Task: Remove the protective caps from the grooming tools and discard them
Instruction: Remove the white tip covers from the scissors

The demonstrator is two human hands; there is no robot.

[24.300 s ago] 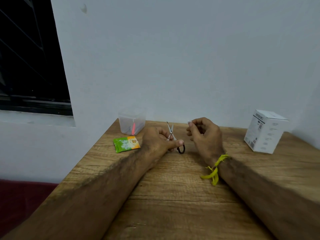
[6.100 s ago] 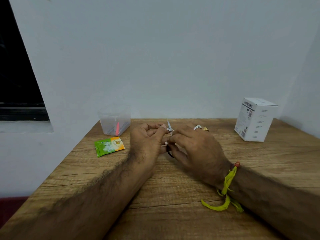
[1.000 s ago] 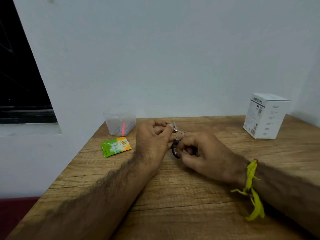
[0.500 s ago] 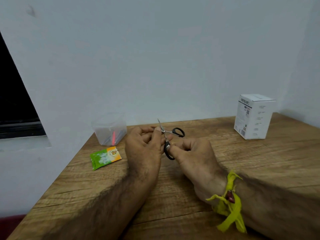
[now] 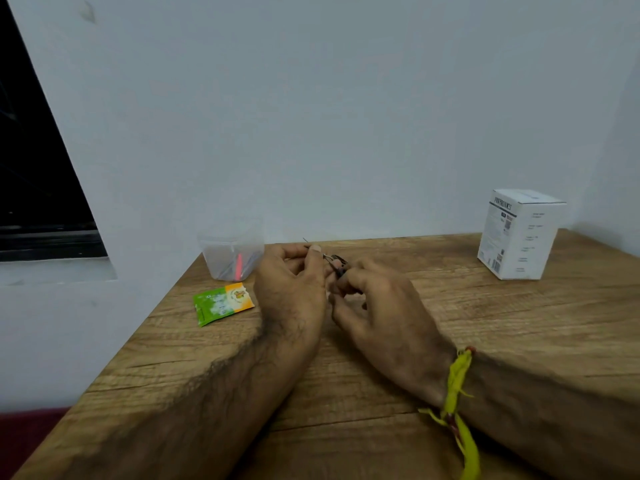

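- My left hand (image 5: 294, 289) pinches the scissors (image 5: 334, 263) by the thin steel blades, thumb on top, with the bare tip poking out toward 11 o'clock.
- My right hand (image 5: 377, 306) curls in at the black handle loops, fingers bent around that end. How firm the grip is I cannot tell, as my knuckles hide it.
- Both hands sit over the middle of the counter (image 5: 485, 323), the scissors between them and just above the wood.
- I see no cap on the tip. If one is hidden in my fingers, it is too small to make out.
- To do this well, I judge I should hold the blades flat-sided and closed, pull any cap straight along the blade line, and keep my fingertips off the edge.
- The blades are slim, hard and shiny, and slippery to pinch. The loops are dark, rounded plastic.
- At 10 o'clock stands a clear tub (image 5: 230, 251), soft-sided plastic with a pink stick inside. Just in front lies a glossy green sachet (image 5: 221, 303).
- At 2 o'clock stands a white box (image 5: 519, 233), matte card with square corners.
- The counter is grained wood laminate.
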